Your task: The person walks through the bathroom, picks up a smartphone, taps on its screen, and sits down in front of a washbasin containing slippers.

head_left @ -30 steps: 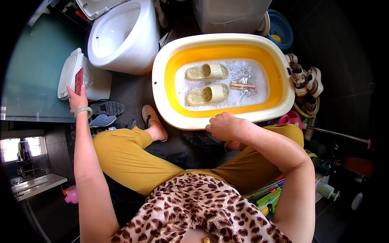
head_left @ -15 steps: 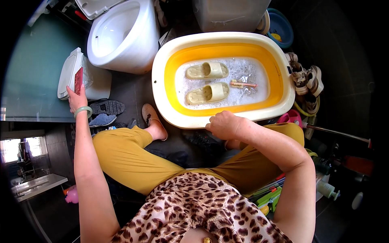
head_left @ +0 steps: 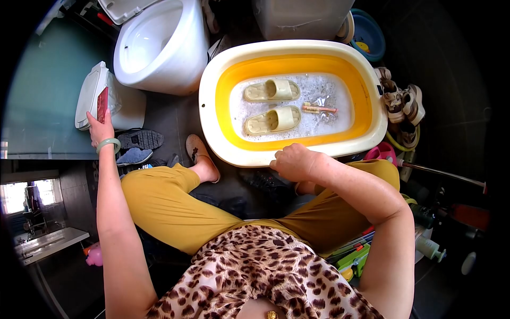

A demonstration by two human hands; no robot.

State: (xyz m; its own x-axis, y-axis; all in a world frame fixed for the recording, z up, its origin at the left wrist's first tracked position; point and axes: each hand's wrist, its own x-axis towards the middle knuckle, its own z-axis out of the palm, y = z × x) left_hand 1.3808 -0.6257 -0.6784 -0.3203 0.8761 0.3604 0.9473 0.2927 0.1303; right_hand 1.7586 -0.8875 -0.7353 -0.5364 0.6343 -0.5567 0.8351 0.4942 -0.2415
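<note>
My left hand (head_left: pixel 103 130), with a pale green bangle on the wrist, is closed on a flat red rectangular item (head_left: pixel 103 105) beside the white lidded bin; its kind is unclear. At the near rim of the white and yellow tub (head_left: pixel 244 157), my right hand (head_left: pixel 295 161) is curled with the knuckles up. Its fingertips are hidden, so I cannot tell whether it grips anything. Foamy water fills the tub's bottom, where a pale slipper (head_left: pixel 272 90) and another pale slipper (head_left: pixel 273 120) lie side by side. Right of them lies a pinkish brush (head_left: pixel 320 108) with light bristles.
A toilet (head_left: pixel 159 48) stands beyond the white bin (head_left: pixel 127 106), left of the tub. Grey shoes (head_left: pixel 140 140) lie below the bin. Several sneakers (head_left: pixel 404 106) and a blue basin (head_left: pixel 367 37) are at the right. A metal pole (head_left: pixel 446 176) sticks out near my right knee.
The tub and its contents sit very slightly higher in view. Both hands hold their places, and the red item stays in my left hand.
</note>
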